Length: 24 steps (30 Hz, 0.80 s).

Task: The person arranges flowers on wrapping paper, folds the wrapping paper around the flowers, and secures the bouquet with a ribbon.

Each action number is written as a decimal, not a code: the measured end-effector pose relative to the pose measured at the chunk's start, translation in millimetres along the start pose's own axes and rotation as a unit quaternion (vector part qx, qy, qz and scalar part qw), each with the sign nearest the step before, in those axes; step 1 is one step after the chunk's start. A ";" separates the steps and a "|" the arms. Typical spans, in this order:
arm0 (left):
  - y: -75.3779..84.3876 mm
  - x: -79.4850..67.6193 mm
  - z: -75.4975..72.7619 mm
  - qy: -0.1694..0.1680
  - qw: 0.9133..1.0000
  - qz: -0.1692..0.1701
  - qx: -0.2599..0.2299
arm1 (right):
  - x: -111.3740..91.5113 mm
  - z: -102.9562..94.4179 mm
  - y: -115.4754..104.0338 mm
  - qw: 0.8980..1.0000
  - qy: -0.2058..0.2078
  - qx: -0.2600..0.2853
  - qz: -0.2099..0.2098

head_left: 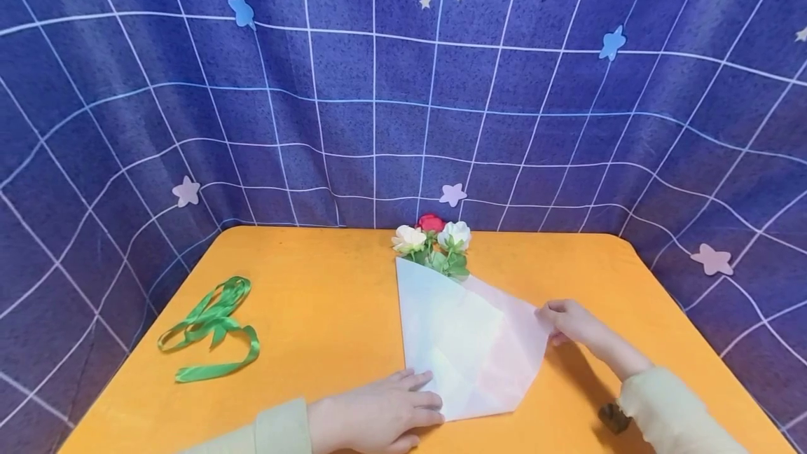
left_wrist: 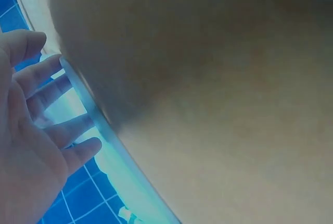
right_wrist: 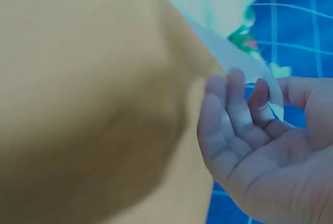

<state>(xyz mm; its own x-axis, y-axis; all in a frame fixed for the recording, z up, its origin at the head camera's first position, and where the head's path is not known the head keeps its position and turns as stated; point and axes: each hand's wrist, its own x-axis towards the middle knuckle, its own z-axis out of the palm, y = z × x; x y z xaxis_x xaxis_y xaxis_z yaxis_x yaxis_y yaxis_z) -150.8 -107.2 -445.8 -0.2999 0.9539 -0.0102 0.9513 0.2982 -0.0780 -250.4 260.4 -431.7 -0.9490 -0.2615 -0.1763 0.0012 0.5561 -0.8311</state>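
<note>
A sheet of pale, whitish wrapping paper (head_left: 454, 342) is folded around a small bunch of flowers on the orange table. From its top stick out a red flower (head_left: 431, 223), a cream one (head_left: 408, 238) and a white one (head_left: 455, 235), above green leaves (head_left: 449, 263); their stems are hidden. My left hand (head_left: 391, 412) rests with spread fingers on the paper's lower left edge, also seen along that edge in the left wrist view. At the paper's right corner, my right hand (head_left: 570, 321) pinches the sheet between thumb and index finger, the other fingers loosely bent.
A loosely looped green ribbon (head_left: 213, 321) lies on the left part of the orange table (head_left: 315, 286). Close to the right sleeve is a small dark object (head_left: 611, 417), too unclear to name. Behind the table hangs a blue curtain (head_left: 403, 125) with white lines and stars.
</note>
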 end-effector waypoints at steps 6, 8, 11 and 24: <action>-0.1 1.4 -2.9 0.000 1.000 -0.009 -0.018 | 2.8 -8.0 -33.6 0.994 -0.039 0.100 0.003; 0.2 1.8 -2.9 0.002 1.000 -0.010 -0.008 | 4.6 -9.6 -44.1 0.991 -0.042 0.128 0.000; 0.6 2.6 -2.5 0.009 1.000 -0.007 0.009 | 8.9 -12.1 -57.0 0.985 -0.058 0.164 -0.017; 8.3 7.6 -1.3 0.041 0.995 0.021 0.090 | 29.0 3.7 -96.9 0.973 -0.107 0.197 -0.063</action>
<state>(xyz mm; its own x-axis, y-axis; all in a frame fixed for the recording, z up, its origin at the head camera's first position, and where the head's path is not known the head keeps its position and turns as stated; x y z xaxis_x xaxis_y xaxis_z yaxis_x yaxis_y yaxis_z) -145.1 -97.4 -445.3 -0.2470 0.9670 0.0631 0.9323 0.2548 -0.2567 -276.9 195.9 -358.2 -0.8619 -0.4897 -0.1316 0.0504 0.1755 -0.9832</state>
